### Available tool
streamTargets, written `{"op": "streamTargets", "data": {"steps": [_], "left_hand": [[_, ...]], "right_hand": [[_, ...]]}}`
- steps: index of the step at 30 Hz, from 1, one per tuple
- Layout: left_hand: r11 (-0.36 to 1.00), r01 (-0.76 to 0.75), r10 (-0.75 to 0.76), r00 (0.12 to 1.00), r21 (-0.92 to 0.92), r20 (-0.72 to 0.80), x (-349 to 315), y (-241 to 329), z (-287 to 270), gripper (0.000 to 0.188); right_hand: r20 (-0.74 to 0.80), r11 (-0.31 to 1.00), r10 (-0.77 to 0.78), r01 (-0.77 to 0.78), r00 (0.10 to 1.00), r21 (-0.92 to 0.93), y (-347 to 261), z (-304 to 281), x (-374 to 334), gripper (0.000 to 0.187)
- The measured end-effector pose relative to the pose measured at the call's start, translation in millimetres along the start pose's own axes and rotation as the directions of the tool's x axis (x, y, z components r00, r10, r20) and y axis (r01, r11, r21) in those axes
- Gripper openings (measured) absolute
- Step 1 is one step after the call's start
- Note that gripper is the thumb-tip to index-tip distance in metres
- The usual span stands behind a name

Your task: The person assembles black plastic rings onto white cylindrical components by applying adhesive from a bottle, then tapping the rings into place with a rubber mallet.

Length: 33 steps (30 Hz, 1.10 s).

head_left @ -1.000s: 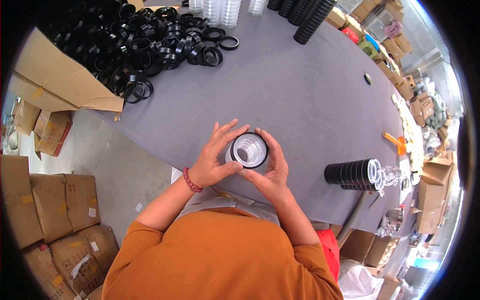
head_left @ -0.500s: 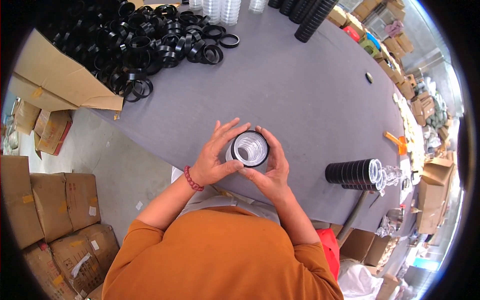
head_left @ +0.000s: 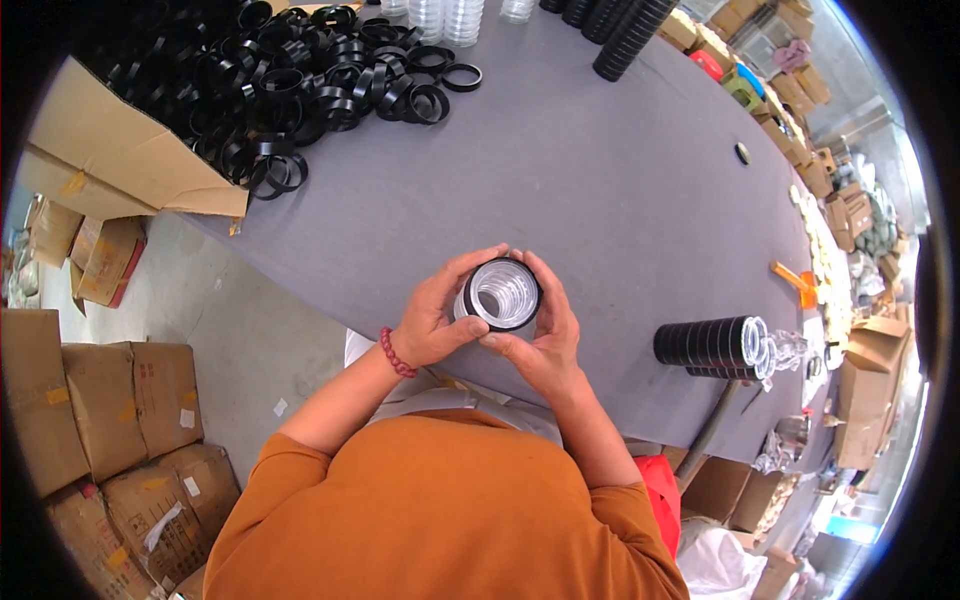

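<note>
Between my two hands stands a stack of clear plastic cups (head_left: 503,292) with a black ring around the rim of the top one. My left hand (head_left: 438,315) wraps its left side, thumb at the near edge of the rim. On the other side my right hand (head_left: 548,330) curves around it, its thumb also near the front of the rim. The fingertips of both hands come close together at the far side. The lower part of the stack is hidden by my hands.
Loose black rings (head_left: 285,85) are heaped at the far left, behind a cardboard flap (head_left: 130,145). Ringed stacks (head_left: 705,345) lie at the right, near an orange-handled tool (head_left: 800,282). Black stacks (head_left: 632,40) and clear cup stacks (head_left: 462,22) stand at the back. Cartons (head_left: 130,400) are piled left.
The fingers of my left hand, spread out before, have closed in around the stack. The stack itself has barely moved.
</note>
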<state>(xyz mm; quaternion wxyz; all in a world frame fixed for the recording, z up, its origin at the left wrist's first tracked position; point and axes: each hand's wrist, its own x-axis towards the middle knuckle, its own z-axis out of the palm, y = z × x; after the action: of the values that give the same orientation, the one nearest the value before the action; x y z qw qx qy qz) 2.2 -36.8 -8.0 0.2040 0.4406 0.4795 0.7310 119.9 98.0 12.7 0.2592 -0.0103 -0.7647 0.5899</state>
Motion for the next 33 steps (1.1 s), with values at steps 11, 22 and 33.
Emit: {"op": "streamTargets", "data": {"steps": [11,22,33], "left_hand": [[0.999,-0.055,0.055,0.998,-0.001,-0.029,-5,-15,3,0.078],[0.998,-0.067,0.066,0.996,-0.001,-0.054,-2,-16,3,0.08],[0.997,-0.066,0.063,0.994,-0.038,-0.084,-4,-12,8,0.084]], "right_hand": [[-0.046,1.0,-0.025,0.026,0.999,0.016,-2,2,1,0.085],[-0.019,0.997,-0.03,0.029,0.999,-0.068,1,-2,3,0.088],[-0.06,0.998,-0.055,0.053,0.997,-0.046,8,4,1,0.096]]}}
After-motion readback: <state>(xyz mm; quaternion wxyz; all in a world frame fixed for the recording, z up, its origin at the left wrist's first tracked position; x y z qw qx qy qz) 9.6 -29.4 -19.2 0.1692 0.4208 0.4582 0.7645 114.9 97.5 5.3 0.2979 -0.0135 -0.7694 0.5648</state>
